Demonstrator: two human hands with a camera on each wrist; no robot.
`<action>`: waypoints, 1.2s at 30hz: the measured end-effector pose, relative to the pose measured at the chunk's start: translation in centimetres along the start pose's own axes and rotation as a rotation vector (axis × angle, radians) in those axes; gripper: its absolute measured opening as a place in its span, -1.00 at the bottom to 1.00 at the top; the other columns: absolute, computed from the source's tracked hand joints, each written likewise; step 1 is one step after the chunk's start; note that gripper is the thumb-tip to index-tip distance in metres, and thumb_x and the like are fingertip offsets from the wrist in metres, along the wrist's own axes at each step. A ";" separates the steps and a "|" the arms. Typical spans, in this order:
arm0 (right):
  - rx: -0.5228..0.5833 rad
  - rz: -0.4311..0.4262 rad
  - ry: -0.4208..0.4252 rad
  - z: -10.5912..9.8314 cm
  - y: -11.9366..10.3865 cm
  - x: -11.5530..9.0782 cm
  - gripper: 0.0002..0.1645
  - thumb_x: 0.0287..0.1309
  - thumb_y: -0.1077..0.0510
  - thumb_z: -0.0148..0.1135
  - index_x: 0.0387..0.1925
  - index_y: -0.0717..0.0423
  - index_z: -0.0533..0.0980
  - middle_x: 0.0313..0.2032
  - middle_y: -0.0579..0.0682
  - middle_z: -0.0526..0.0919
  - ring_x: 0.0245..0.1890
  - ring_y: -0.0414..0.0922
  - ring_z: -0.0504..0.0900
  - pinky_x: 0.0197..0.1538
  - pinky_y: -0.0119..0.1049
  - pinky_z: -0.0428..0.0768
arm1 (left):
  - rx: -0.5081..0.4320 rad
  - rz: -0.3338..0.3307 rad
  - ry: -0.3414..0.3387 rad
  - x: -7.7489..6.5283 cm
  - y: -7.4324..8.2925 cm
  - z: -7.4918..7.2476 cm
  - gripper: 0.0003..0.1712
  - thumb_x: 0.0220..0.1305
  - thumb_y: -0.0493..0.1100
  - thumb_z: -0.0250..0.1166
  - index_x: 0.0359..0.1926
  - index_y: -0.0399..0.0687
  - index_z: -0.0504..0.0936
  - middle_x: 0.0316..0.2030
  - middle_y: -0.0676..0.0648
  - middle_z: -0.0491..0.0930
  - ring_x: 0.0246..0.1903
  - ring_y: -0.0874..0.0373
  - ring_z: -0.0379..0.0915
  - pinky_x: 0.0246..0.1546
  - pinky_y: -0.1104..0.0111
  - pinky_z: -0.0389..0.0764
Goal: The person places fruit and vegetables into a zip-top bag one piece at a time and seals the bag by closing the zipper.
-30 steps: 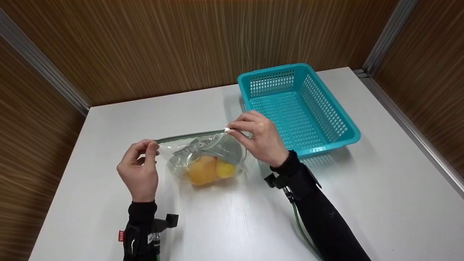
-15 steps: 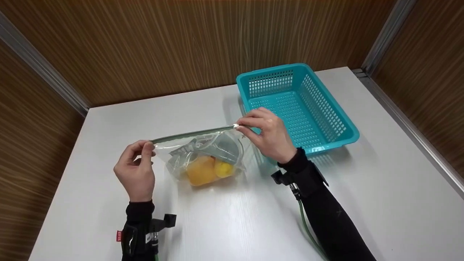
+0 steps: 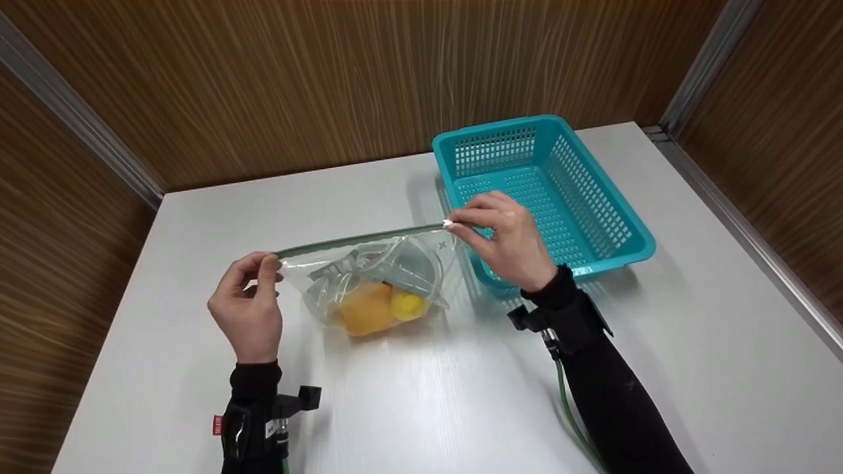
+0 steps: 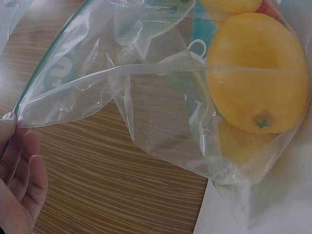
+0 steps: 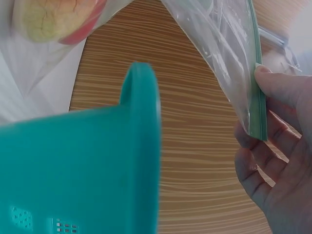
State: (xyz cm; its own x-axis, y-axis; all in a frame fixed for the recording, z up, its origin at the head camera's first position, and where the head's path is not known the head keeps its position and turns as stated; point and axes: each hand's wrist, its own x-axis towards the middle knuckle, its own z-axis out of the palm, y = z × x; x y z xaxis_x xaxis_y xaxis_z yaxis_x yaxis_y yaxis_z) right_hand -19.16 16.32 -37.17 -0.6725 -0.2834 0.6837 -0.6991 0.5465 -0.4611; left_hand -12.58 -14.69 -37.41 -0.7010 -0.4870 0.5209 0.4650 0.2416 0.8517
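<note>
A clear zip bag (image 3: 379, 260) with a dark green zip strip hangs between my hands, tilted up to the right. Through its film show an orange (image 4: 258, 73), a smaller yellow fruit (image 3: 407, 305) and, in the right wrist view, a yellow-green and red fruit (image 5: 58, 19). My left hand (image 3: 249, 306) pinches the strip's left end between thumb and fingers. Near the strip's right end, my right hand (image 3: 504, 240) pinches it; a small white piece (image 3: 448, 224) shows at those fingertips in the head view. The right wrist view shows the strip's end (image 5: 258, 129) between thumb and fingers.
A turquoise plastic basket (image 3: 612, 197) with perforated walls stands at the back right, partly behind my right hand. Both hands are over the white table (image 3: 395, 408). Wood-grain panels (image 3: 329, 79) rise behind it and at both sides.
My right hand has slid rightward along the zip strip with the white piece, toward the basket. More strip shows between the hands. The left hand has stayed almost still at its end.
</note>
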 end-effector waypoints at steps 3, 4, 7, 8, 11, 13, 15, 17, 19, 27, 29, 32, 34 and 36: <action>0.006 0.003 0.006 -0.2 0.2 -0.1 -0.77 0.08 0.07 0.33 -0.23 0.05 0.71 -0.35 0.01 0.69 -0.26 -0.08 0.51 -0.21 -0.32 0.45 | 0.001 -0.005 0.001 0.1 -0.1 0.0 -0.79 0.13 -0.34 0.33 -0.30 -0.50 0.62 -0.53 0.19 0.60 -0.56 0.23 0.52 -0.60 0.64 0.46; 0.008 0.003 0.006 -0.2 0.3 -0.1 -0.78 0.07 0.09 0.34 -0.22 0.05 0.70 -0.34 0.02 0.69 -0.25 -0.08 0.52 -0.21 -0.32 0.46 | 0.001 -0.006 0.002 0.1 -0.2 -0.1 -0.79 0.13 -0.34 0.33 -0.30 -0.50 0.61 -0.53 0.19 0.60 -0.55 0.22 0.52 -0.60 0.64 0.46; 0.008 0.002 0.002 -0.3 0.6 -0.2 -0.78 0.07 0.11 0.34 -0.22 0.04 0.70 -0.33 0.02 0.69 -0.23 -0.08 0.53 -0.17 -0.32 0.48 | 0.009 -0.007 0.003 0.1 -0.3 -0.2 -0.79 0.13 -0.34 0.33 -0.29 -0.51 0.61 -0.53 0.19 0.59 -0.55 0.15 0.53 -0.60 0.64 0.46; 0.009 0.002 0.002 -0.3 0.7 -0.2 -0.78 0.07 0.10 0.33 -0.21 0.04 0.70 -0.32 0.01 0.69 -0.22 -0.08 0.53 -0.15 -0.33 0.48 | 0.013 -0.006 0.004 0.2 -0.3 -0.2 -0.79 0.13 -0.34 0.33 -0.29 -0.50 0.62 -0.53 0.19 0.59 -0.54 0.12 0.53 -0.60 0.65 0.46; 0.001 0.003 0.001 -0.6 0.9 -0.3 -0.77 0.11 0.05 0.29 -0.21 0.03 0.70 -0.31 0.01 0.69 -0.20 -0.09 0.54 -0.13 -0.34 0.49 | 0.025 -0.006 0.005 0.2 -0.2 -0.3 -0.78 0.13 -0.32 0.34 -0.30 -0.49 0.62 -0.53 0.20 0.59 -0.54 0.09 0.54 -0.60 0.65 0.46; 0.002 0.007 0.006 -0.8 1.1 -0.4 -0.76 0.11 0.04 0.29 -0.22 0.04 0.70 -0.32 0.01 0.70 -0.20 -0.09 0.54 -0.13 -0.33 0.49 | 0.027 -0.005 0.005 0.3 -0.2 -0.4 -0.78 0.13 -0.32 0.34 -0.30 -0.49 0.62 -0.53 0.20 0.58 -0.55 0.13 0.53 -0.60 0.65 0.46; 0.002 0.015 0.010 -1.1 1.2 -0.5 -0.76 0.10 0.05 0.30 -0.22 0.05 0.70 -0.33 0.01 0.70 -0.22 -0.09 0.54 -0.14 -0.34 0.47 | 0.017 -0.004 0.009 0.3 -0.2 -0.4 -0.78 0.14 -0.33 0.33 -0.29 -0.50 0.62 -0.53 0.20 0.59 -0.55 0.19 0.53 -0.60 0.65 0.45; 0.010 0.024 0.007 -1.3 1.4 -0.6 -0.76 0.10 0.05 0.31 -0.22 0.06 0.71 -0.33 0.02 0.70 -0.23 -0.08 0.54 -0.16 -0.35 0.46 | 0.009 -0.002 0.014 0.4 -0.2 -0.4 -0.78 0.14 -0.33 0.33 -0.29 -0.50 0.61 -0.53 0.19 0.58 -0.55 0.22 0.53 -0.60 0.65 0.45; 0.016 0.033 0.004 -1.4 1.5 -0.6 -0.76 0.09 0.05 0.31 -0.23 0.06 0.71 -0.34 0.02 0.70 -0.24 -0.08 0.54 -0.18 -0.35 0.45 | 0.004 0.001 0.018 0.4 -0.3 -0.4 -0.79 0.14 -0.34 0.33 -0.29 -0.51 0.61 -0.53 0.19 0.58 -0.55 0.24 0.52 -0.61 0.65 0.45; -0.006 0.060 -0.013 -1.4 1.7 -0.8 -0.74 0.11 0.01 0.30 -0.24 0.05 0.71 -0.36 0.02 0.70 -0.26 -0.08 0.54 -0.21 -0.34 0.44 | 0.102 0.016 0.022 0.7 -2.9 -0.6 -0.78 0.14 -0.25 0.35 -0.30 -0.41 0.65 -0.52 0.23 0.55 -0.54 0.10 0.53 -0.60 0.64 0.46; -0.036 0.069 -0.024 -1.2 1.6 -0.8 -0.75 0.12 0.01 0.29 -0.25 0.06 0.71 -0.36 0.02 0.70 -0.27 -0.07 0.53 -0.22 -0.31 0.43 | 0.139 0.014 0.011 0.7 -3.4 -0.7 -0.77 0.15 -0.19 0.36 -0.30 -0.34 0.67 -0.51 0.21 0.56 -0.53 0.08 0.54 -0.59 0.64 0.47; -0.090 0.095 -0.039 -0.8 1.5 -0.9 -0.76 0.12 0.02 0.30 -0.27 0.07 0.71 -0.37 0.02 0.69 -0.28 -0.06 0.52 -0.23 -0.28 0.44 | 0.201 -0.012 -0.032 0.8 -4.2 -0.9 -0.75 0.17 -0.09 0.35 -0.30 -0.23 0.69 -0.49 0.14 0.60 -0.51 0.08 0.54 -0.57 0.61 0.46; -0.136 0.116 -0.049 -0.5 1.4 -1.0 -0.78 0.11 0.04 0.31 -0.29 0.07 0.72 -0.38 0.03 0.68 -0.29 -0.05 0.52 -0.24 -0.27 0.45 | 0.245 -0.046 -0.073 0.9 -4.8 -1.1 -0.74 0.18 -0.05 0.34 -0.30 -0.18 0.70 -0.49 0.06 0.62 -0.51 0.14 0.54 -0.56 0.59 0.44; -0.189 0.134 -0.061 -0.1 1.1 -1.1 -0.79 0.10 0.05 0.33 -0.30 0.08 0.72 -0.41 0.03 0.66 -0.31 -0.04 0.52 -0.27 -0.26 0.46 | 0.303 -0.090 -0.112 1.0 -5.3 -1.2 -0.75 0.19 -0.03 0.33 -0.29 -0.14 0.70 -0.47 -0.02 0.64 -0.52 0.25 0.51 -0.54 0.58 0.42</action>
State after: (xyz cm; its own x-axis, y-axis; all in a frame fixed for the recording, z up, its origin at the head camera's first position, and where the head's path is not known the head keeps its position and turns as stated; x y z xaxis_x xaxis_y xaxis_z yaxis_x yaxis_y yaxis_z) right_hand -19.14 17.30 -38.31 -0.7737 -0.2420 0.5856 -0.5485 0.7184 -0.4278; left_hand -15.10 -17.52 -41.51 -0.7950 -0.4261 0.4318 0.2285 0.4490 0.8638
